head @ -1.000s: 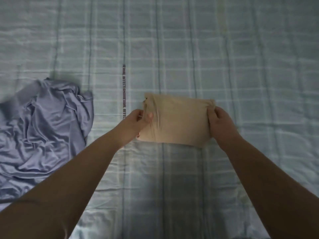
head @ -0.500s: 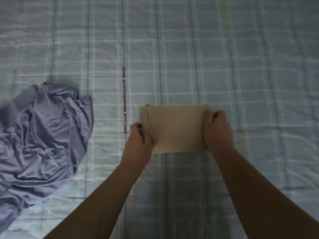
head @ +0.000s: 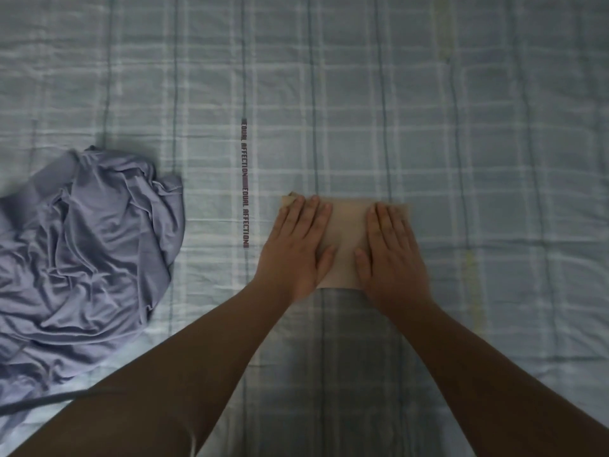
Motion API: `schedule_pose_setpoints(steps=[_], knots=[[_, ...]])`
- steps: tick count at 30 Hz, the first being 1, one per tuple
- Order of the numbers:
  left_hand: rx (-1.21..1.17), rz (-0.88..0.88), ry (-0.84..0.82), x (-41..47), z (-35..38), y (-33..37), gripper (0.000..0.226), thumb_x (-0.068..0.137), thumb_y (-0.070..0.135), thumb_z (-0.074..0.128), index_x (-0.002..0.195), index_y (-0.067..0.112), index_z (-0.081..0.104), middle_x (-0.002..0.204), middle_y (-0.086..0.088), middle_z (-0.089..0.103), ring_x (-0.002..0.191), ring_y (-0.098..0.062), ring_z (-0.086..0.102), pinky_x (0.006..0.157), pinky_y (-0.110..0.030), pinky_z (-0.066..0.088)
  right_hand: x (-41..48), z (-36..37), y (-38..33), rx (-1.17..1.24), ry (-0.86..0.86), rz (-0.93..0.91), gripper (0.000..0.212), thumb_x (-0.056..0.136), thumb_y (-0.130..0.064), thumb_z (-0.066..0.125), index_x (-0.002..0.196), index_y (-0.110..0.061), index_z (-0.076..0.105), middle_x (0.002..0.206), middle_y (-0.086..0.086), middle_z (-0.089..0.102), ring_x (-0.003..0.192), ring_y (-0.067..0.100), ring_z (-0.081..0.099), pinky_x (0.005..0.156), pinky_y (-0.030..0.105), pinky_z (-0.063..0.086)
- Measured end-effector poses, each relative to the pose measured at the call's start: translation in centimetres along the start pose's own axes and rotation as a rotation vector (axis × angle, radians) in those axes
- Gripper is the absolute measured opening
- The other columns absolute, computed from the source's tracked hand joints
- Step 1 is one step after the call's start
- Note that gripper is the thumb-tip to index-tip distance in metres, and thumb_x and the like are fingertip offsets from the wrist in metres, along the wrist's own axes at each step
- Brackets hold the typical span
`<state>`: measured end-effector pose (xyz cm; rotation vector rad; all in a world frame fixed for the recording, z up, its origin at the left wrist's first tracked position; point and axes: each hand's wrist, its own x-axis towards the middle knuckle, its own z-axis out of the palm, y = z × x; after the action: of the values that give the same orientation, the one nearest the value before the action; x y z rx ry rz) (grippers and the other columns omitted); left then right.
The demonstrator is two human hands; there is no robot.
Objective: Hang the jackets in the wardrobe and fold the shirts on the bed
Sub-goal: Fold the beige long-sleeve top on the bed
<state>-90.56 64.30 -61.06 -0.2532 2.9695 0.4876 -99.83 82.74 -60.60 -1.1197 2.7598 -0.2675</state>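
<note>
A beige shirt [head: 347, 232], folded into a small rectangle, lies flat on the bed [head: 362, 110] in the middle of the view. My left hand [head: 296, 249] presses its left half with straight fingers. My right hand [head: 392, 252] lies flat on its right half, fingers pointing away from me. Both palms cover most of the fabric; only a strip between them and the top corners show. A crumpled lilac shirt [head: 89, 255] sits in a heap at the left.
The bed is covered by a pale blue plaid sheet with a printed text strip [head: 245, 183] just left of the beige shirt. A dark cord-like edge [head: 39, 402] runs below the lilac heap at the lower left.
Both hands let go of the beige shirt's side edges, which they were pinching, and now lie flat on top of it. The shirt went from lifted to flat on the sheet.
</note>
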Motion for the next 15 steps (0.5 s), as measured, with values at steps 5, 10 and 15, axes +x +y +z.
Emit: schedule_pose_setpoints(steps=[5, 10, 15], knots=[[-0.079, -0.026, -0.025, 0.2, -0.3, 0.4, 0.064, 0.102, 0.046, 0.03, 0.157, 0.012, 0.023, 0.164, -0.01, 0.018, 0.153, -0.027, 0.006, 0.123, -0.048, 0.013, 0.3, -0.2, -0.2, 0.049, -0.029, 0.031, 0.066, 0.097, -0.039, 0.037, 0.152, -0.004, 0.031, 0.158, 0.016, 0.031, 0.149, 0.027, 0.023, 0.122, 0.046, 0.018], [-0.339, -0.233, 0.283, -1.0, -3.0, 1.0, 0.055, 0.095, 0.027, 0.051, 0.146, 0.011, 0.042, 0.157, -0.008, 0.035, 0.149, -0.024, 0.021, 0.121, -0.039, 0.017, -0.3, -3.0, 0.0, 0.464, 0.206, 0.178, 0.049, 0.091, -0.019, 0.051, 0.139, -0.006, 0.052, 0.147, 0.012, 0.047, 0.139, 0.026, 0.038, 0.118, 0.039, 0.027], [-0.737, -1.071, 0.168, -1.7, -4.4, 2.3, 0.058, 0.092, 0.049, 0.057, 0.134, 0.011, 0.044, 0.131, -0.008, 0.049, 0.116, -0.027, 0.052, 0.087, -0.037, 0.042, -0.6, -4.5, 0.2, 0.67, 0.14, 0.812, 0.044, 0.094, -0.033, 0.058, 0.132, -0.014, 0.049, 0.128, 0.007, 0.055, 0.119, 0.025, 0.052, 0.096, 0.033, 0.04]])
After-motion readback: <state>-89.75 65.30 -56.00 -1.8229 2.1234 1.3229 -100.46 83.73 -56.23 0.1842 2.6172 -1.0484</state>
